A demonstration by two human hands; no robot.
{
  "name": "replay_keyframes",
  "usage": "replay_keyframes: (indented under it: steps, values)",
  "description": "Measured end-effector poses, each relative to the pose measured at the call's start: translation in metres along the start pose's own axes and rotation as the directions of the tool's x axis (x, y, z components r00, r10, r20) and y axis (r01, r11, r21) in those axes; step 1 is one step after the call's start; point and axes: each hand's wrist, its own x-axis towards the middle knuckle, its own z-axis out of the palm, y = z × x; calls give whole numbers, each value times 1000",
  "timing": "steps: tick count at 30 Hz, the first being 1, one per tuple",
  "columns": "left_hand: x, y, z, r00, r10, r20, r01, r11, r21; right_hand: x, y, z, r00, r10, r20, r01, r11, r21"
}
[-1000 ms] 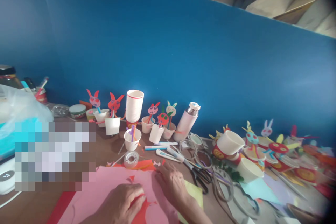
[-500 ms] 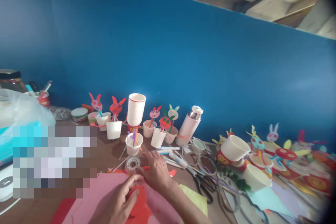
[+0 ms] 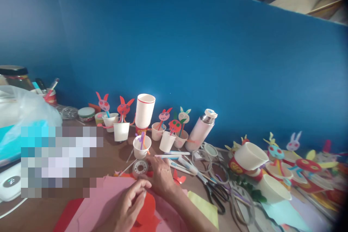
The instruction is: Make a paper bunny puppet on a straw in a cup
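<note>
My left hand (image 3: 127,203) hovers at the bottom middle, its fingers loosely bent and the thumb a little apart from the index finger. Right beside its thumb is a rounded red paper piece (image 3: 148,208), over pink paper sheets (image 3: 95,197). My right hand (image 3: 162,175) reaches past it, back up and fingers stretched out, over orange and red paper scraps (image 3: 178,177). Its fingertips are partly hidden, and I see nothing held in it. A white tape roll (image 3: 140,168) lies just left of those fingers. Behind it stands a paper cup (image 3: 141,147) with purple and orange strips.
Paper-cup rabbit figures (image 3: 121,130), a cup stack (image 3: 145,110) and a thermos (image 3: 201,130) stand along the blue wall. Pens (image 3: 181,166), black-handled scissors (image 3: 216,195) and tape rings (image 3: 241,203) lie to the right, near more cup figures (image 3: 276,156). A plastic bag (image 3: 29,108) is at left.
My left thumb has drawn off the red paper piece, whose rounded edge shows more now. My right hand stays over the scraps. The view has shifted slightly left.
</note>
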Motion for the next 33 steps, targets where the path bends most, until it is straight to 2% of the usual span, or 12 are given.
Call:
replay_keyframes:
  steps: [3,8,11,14,16,18,21,24,28,31,33]
  values:
    - [1,-1,1,1000,-11,18,11,1000,-14,-1,4,-10,1000,-21,-5,21,999,-24]
    - [0,-2,1,1000,-19,7,19,999,-40,-8,23,-32,999,2,-40,-6,994,-106]
    - [-1,-2,2,996,-84,8,84,991,-104,-15,28,-42,998,18,-67,-28,988,-153]
    - [-1,1,4,984,-178,13,178,968,-175,-31,20,-49,997,10,-76,-22,986,-165]
    - [0,4,5,977,-211,37,214,955,-204,-45,11,-51,999,-8,-52,2,995,-102]
    - [0,6,4,975,-212,66,221,950,-220,-58,1,-50,999,-13,-35,14,999,45]
    - [0,4,3,976,-204,75,215,953,-215,-71,-8,-42,996,94,-8,-89,964,251]
    - [0,-6,2,987,-136,81,148,975,-168,-74,-13,-35,982,186,18,-179,907,382]
    - [0,-14,2,997,59,49,-57,997,-43,-75,-14,-31,968,235,86,-249,872,422]
    - [-1,-2,-2,995,100,2,-100,994,47,-78,-9,-30,961,265,86,-276,873,402]
    - [-1,11,-9,979,205,-18,-201,971,130,-81,-5,-28,964,260,57,-262,889,376]
